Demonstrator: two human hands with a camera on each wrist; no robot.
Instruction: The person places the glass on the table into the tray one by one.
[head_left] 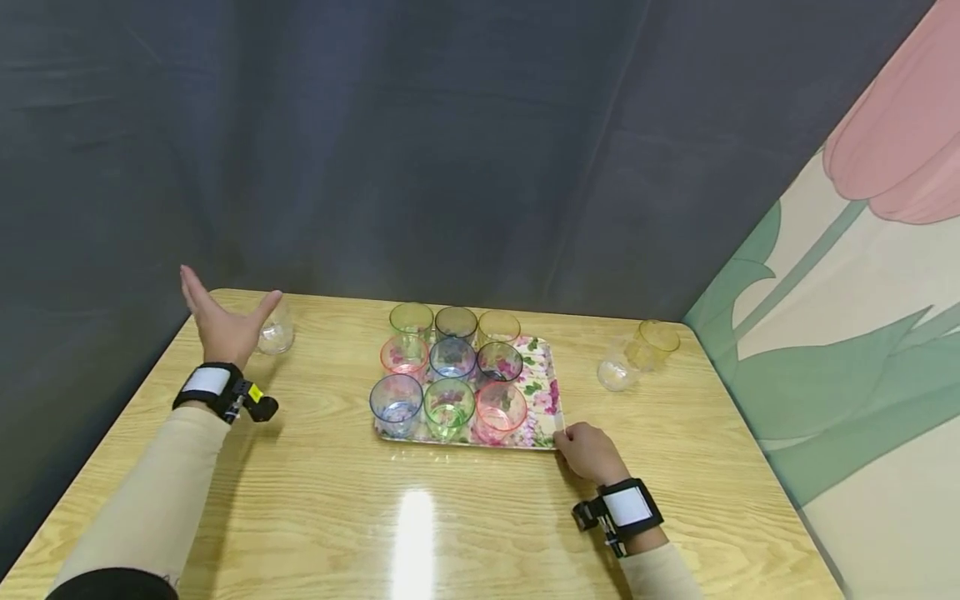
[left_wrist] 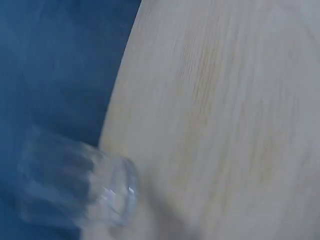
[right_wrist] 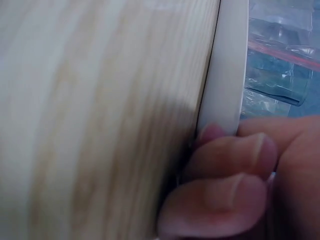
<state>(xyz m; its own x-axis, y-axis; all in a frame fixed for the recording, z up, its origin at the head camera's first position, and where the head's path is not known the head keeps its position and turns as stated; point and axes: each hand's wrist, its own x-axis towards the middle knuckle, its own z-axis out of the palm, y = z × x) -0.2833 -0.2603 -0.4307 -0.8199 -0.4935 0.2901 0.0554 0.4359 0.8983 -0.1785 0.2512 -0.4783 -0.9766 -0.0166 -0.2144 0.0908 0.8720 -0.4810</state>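
Note:
My left hand (head_left: 227, 331) is spread at the back left of the table, thumb held apart from the fingers. Just beyond the thumb stands a clear glass (head_left: 277, 335), partly hidden by the hand; the left wrist view also has this clear glass (left_wrist: 117, 195), somewhat blurred. With my right hand (head_left: 592, 454) I grip the near right corner of a flowered tray (head_left: 542, 387). In the right wrist view my fingers (right_wrist: 215, 200) curl under the pale tray edge (right_wrist: 225, 70). Rows of tinted glasses (head_left: 448, 406) stand upright on the tray, covering its left and middle.
Toward the back right stand a yellow glass (head_left: 660, 337) and a clear glass (head_left: 617, 373), close together. A dark curtain (head_left: 450, 150) runs along the table's back and left edges. On the right is a panel with a tulip pattern (head_left: 862, 333).

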